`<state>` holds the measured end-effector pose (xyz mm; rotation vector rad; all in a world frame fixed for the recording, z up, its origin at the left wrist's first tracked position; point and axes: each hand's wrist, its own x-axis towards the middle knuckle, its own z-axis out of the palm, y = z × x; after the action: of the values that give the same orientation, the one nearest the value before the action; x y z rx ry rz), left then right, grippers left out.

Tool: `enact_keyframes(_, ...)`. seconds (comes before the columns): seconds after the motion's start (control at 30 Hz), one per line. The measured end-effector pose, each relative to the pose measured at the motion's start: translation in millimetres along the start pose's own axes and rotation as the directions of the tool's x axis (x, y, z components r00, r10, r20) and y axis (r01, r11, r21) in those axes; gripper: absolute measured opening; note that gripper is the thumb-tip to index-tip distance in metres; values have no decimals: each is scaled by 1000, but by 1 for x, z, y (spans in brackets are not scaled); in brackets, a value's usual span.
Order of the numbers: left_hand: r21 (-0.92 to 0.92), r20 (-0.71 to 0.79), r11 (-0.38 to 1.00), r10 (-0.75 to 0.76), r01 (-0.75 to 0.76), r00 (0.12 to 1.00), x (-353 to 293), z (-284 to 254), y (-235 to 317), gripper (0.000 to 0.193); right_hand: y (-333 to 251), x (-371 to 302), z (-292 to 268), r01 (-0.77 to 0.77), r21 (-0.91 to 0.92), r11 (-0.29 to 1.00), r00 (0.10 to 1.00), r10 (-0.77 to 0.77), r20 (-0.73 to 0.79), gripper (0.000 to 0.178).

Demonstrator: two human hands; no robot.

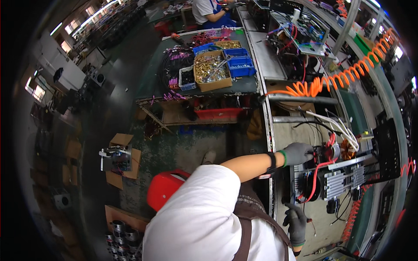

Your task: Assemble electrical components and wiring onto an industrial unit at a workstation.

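Observation:
My left hand (298, 154), in a grey glove with a green cuff, reaches over the bench to the device's near corner. Its fingers are closed against a dark part beside the red wiring; what they hold is hidden. My right hand (296, 222), also gloved in grey, hovers lower down beside the device with bent fingers apart, holding nothing I can see. The device has silver finned heat sinks (334, 184), a thick red cable (314, 179), a copper coil (347, 150) and a black perforated panel (383, 152). White cables (337, 123) arch over its far side.
An orange coiled hose (331, 81) hangs across the line. On the side table stand a carton of brass fittings (212, 69) and blue bins (239, 63). A red stool (163, 191) is beside me. Another person (213, 13) works farther off.

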<state>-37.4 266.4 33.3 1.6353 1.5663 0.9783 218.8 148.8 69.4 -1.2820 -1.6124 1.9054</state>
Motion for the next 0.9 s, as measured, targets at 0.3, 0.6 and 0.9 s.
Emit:
enact_keyframes(0.3, -69, -628, 943, -294, 324, 720, -140, -230, -143, 28, -6, 3, 40, -164, -79, 983, 963, 142, -229, 28)
enact_keyframes(0.6, -607, -723, 691, -685, 394, 87, -338, -461, -303, 41, -58, 120, 204, -99, 10, 995, 939, 97, -331, 19)
enact_keyframes(0.9, -515, -454, 537, -832, 668, 319, -367, -534, -415, 20, -88, 178, 310, 31, 134, 990, 997, -21, -76, 17)
